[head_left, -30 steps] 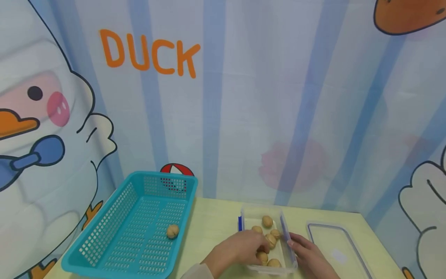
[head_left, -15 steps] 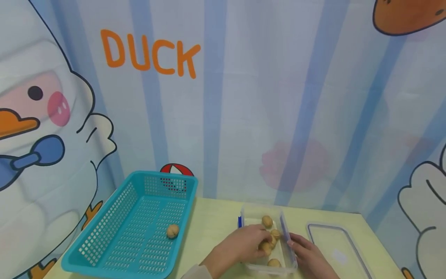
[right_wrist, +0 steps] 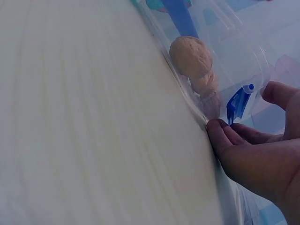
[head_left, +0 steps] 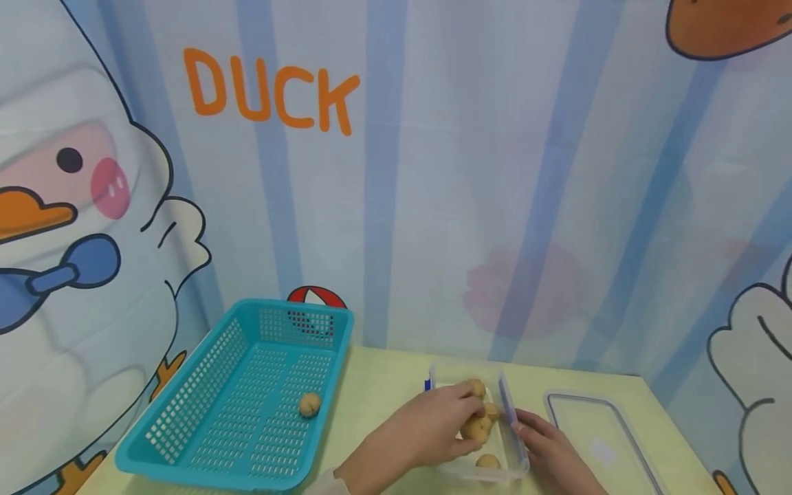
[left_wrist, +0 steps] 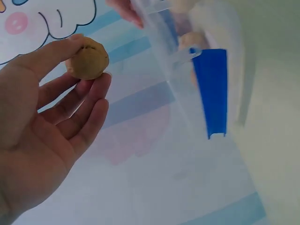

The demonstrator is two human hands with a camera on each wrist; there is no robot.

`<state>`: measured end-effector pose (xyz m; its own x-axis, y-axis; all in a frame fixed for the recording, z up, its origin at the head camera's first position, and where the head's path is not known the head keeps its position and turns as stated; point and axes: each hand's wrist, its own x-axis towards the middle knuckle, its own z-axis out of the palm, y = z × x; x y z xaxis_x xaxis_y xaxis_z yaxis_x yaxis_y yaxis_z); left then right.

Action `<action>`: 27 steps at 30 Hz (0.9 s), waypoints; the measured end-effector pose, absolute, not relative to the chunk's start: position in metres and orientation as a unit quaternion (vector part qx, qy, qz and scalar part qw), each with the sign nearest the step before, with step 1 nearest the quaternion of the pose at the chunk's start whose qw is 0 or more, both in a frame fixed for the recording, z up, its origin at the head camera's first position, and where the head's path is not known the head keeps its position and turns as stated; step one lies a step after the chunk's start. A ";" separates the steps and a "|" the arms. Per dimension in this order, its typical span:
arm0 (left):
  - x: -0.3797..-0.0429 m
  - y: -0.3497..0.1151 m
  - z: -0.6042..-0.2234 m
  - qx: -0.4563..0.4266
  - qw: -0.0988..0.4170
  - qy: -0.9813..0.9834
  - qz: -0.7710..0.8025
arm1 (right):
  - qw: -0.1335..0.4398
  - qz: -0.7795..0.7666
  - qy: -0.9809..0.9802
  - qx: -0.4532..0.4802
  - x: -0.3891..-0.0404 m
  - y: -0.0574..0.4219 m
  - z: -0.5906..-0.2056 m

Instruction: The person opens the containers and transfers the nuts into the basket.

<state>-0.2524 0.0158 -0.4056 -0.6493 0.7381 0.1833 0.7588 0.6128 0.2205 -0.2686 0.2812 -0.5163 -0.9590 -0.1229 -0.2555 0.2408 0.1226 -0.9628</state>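
My left hand (head_left: pixel 436 426) pinches a walnut (left_wrist: pixel 89 61) between thumb and fingertips, over a clear plastic food box (head_left: pixel 516 454). In the left wrist view, that walnut shows clear of the left palm (left_wrist: pixel 42 140). More walnuts lie in the box, among them one at the near end (head_left: pixel 488 461) and one at the far end (head_left: pixel 477 388); the left fingers partly hide others. My right hand (head_left: pixel 553 450) holds the box by its right side, the thumb and fingers against the wall. A blue clip (right_wrist: pixel 240 103) hangs beside those fingers in the right wrist view.
A turquoise perforated basket (head_left: pixel 337 371) stands on the left of the pale yellow table (head_left: pixel 377 385), with one walnut (head_left: pixel 309 405) inside. The box's clear lid (head_left: pixel 603 430) lies flat on the right. A duck-print curtain (head_left: pixel 433 172) hangs behind the table.
My left hand has taken a walnut from the near part of the box and moved it slightly up and away from me. The right hand stays at the box's side.
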 end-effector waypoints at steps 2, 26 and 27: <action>-0.248 0.010 -0.399 -0.395 0.043 -0.903 -0.162 | 0.132 -0.661 0.738 0.042 -0.268 0.280 -0.517; -0.216 -0.118 -0.353 -0.081 0.058 -0.868 -0.487 | 0.121 -0.677 0.725 0.042 -0.268 0.282 -0.518; -0.217 -0.125 -0.355 -0.072 0.065 -0.873 -0.478 | 0.123 -0.678 0.724 0.040 -0.268 0.282 -0.518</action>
